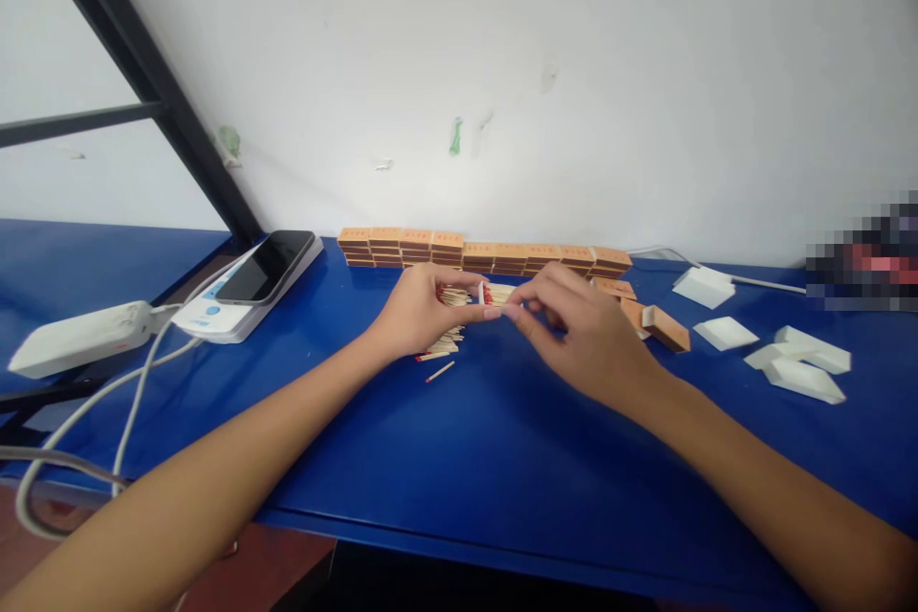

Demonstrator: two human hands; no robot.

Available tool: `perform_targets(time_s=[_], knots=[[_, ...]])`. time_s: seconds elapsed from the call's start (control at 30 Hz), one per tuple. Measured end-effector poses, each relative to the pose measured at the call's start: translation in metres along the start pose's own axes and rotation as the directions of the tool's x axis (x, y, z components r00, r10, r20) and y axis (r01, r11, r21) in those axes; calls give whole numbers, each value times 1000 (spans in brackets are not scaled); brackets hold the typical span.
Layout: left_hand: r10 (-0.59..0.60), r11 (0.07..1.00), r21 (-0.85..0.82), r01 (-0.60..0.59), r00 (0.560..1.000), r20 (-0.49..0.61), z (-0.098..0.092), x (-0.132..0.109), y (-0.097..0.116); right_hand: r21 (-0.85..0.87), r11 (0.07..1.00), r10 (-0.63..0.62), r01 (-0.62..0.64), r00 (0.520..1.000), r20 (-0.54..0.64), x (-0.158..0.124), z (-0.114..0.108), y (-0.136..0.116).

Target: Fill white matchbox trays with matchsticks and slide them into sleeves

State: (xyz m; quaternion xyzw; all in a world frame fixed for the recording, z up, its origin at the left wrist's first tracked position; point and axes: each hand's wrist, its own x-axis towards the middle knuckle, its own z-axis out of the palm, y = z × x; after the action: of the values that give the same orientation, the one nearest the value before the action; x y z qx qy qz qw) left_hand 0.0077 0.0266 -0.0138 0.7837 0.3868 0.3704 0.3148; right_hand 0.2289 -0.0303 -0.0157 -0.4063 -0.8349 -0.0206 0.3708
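Nearest on the blue table (430, 469), one loose match (440, 372); just past it, the match pile (449, 341). And here's the left hand (416, 311) pinching a match-filled white tray (481, 294); the right hand (574, 330) touches its other end, grip unclear. Behind, stacked matchboxes (494, 256) line the wall (574, 143).

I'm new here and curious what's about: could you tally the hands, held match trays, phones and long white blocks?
Left hand and right hand: 2
Held match tray: 1
Phone: 1
Long white block: 1
Total: 5
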Motion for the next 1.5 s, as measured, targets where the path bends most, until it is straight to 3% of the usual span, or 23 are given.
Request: perform_targets(time_s=[0.13, 0.23, 0.6, 0.77, 0.97, 1.07, 1.17, 1.27, 1.5], knots=[[26, 999, 47, -24, 999, -46, -2, 1, 0, 103, 987, -140, 122, 972, 189, -7, 20, -18], [34, 998, 55, -31, 998, -52, -2, 1, 0, 95, 987, -156, 133, 942, 297, -12, 34, -24], [62, 997, 40, -60, 997, -43, -3, 1, -1, 65, 991, -136, 121, 931, 338, -13, 44, -25], [53, 998, 18, -52, 998, -37, -3, 1, 0, 126, 991, -96, 53, 926, 364, -11, 46, -25], [69, 997, 48, -66, 996, -59, -4, 1, -2, 152, 988, -100, 38, 901, 422, -7, 37, -30], [89, 993, 81, -84, 994, -62, -5, 2, -4, 163, 986, -98, 40, 926, 366, -4, 21, -25], [72, 994, 87, -67, 996, -52, -4, 2, -5, 107, 994, 11, -32, 982, 191, 2, 4, -9], [39, 997, 74, -37, 999, -25, -2, 2, -4, 13, 992, 121, -122, 992, 28, 5, -6, 8], [28, 1000, 1, -28, 999, 16, 3, -2, 4, -72, 987, 142, -141, 990, 10, 3, -1, 16]])
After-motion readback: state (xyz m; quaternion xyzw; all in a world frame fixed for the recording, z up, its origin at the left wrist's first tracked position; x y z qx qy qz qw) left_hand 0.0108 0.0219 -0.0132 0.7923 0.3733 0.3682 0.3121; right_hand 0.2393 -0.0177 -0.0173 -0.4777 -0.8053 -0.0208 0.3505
